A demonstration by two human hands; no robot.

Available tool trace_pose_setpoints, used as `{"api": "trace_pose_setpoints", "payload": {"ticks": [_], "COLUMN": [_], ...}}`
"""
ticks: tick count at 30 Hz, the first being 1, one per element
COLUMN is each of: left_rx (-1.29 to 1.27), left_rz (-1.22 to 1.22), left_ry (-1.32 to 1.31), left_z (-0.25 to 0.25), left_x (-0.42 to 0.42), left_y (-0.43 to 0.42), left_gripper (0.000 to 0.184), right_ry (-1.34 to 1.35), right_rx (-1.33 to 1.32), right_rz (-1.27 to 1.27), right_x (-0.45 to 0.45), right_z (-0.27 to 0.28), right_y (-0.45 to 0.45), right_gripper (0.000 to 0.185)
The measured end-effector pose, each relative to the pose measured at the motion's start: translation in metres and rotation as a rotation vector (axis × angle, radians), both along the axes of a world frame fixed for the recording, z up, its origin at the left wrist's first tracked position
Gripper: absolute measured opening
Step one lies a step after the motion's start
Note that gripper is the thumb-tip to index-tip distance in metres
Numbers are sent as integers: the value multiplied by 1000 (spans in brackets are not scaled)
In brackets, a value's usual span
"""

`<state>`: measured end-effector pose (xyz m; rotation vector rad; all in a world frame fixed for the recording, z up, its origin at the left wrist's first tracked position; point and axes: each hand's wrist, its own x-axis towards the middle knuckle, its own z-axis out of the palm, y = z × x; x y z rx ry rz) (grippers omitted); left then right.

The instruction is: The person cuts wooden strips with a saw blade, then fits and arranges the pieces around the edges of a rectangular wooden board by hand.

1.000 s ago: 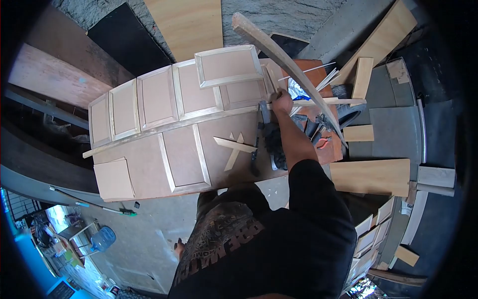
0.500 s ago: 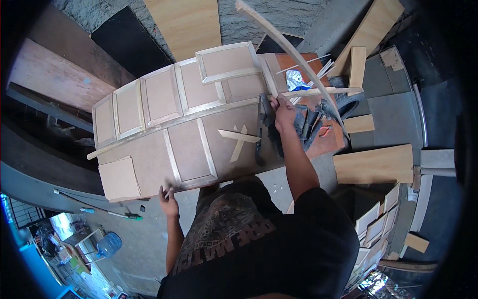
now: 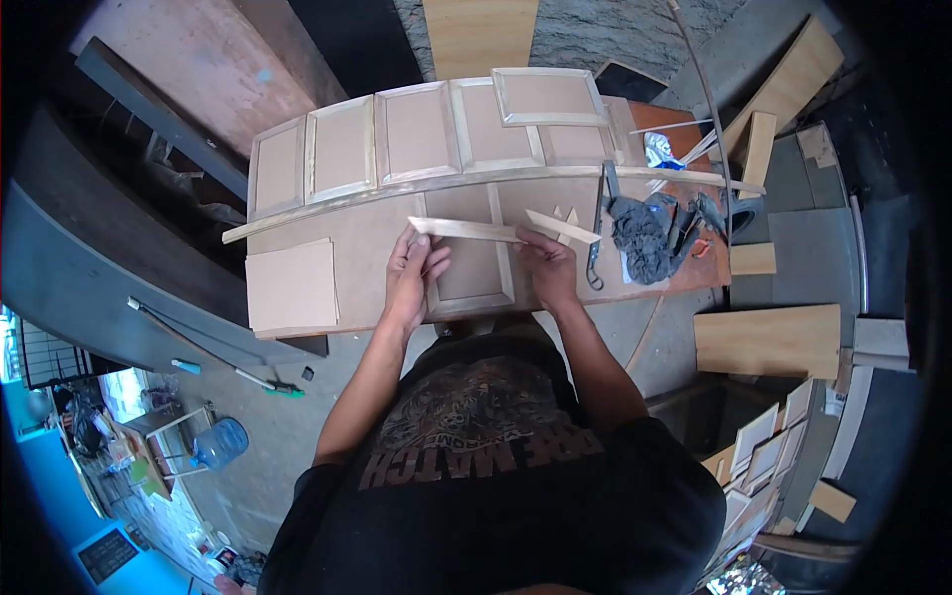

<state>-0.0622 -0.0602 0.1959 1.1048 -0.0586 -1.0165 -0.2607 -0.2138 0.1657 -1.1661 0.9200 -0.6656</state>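
A short wooden strip (image 3: 466, 230) with an angled end spans between my two hands. My left hand (image 3: 409, 273) pinches its left end, and my right hand (image 3: 548, 270) closes on its right end. Below it on the table lies a three-sided wooden frame (image 3: 504, 273), partly covered by the strip and my hands. Short mitred pieces (image 3: 561, 226) lie crossed just right of my right hand. A long wooden batten (image 3: 377, 193) runs across the table behind, with several framed panels (image 3: 416, 129) in a row beyond it.
Thin board sheets (image 3: 292, 286) are stacked at the table's left. On the right are a dark cloth (image 3: 643, 238), a square tool (image 3: 602, 208), red-handled pliers (image 3: 702, 248) and a foil packet (image 3: 658, 151). A water bottle (image 3: 220, 443) stands at lower left.
My right hand has left the batten's area and come nearer my body. My left hand has risen over the table. Both now hold the short strip. The view has shifted.
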Motion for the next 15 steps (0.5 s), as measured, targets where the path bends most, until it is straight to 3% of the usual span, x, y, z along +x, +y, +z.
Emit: {"api": "trace_pose_setpoints", "payload": {"ticks": [4, 7, 10, 13, 15], "left_rx": [-34, -13, 61, 51, 66], "left_rz": [5, 8, -39, -113, -131], "left_ry": [-30, -59, -199, -327, -378], "left_z": [-10, -17, -26, -41, -46], "left_x": [18, 21, 19, 15, 12], "left_y": [18, 28, 30, 26, 23], "left_gripper": [20, 19, 17, 16, 20], "right_ry": [-69, -66, 285, 394, 387], "right_rx": [-66, -55, -459, -659, -599], "right_rz": [-5, 43, 151, 317, 397], "right_x": [11, 9, 8, 21, 34], "right_z": [1, -7, 2, 16, 13], "right_y": [41, 51, 56, 59, 63], "right_gripper": [25, 29, 38, 43, 39]}}
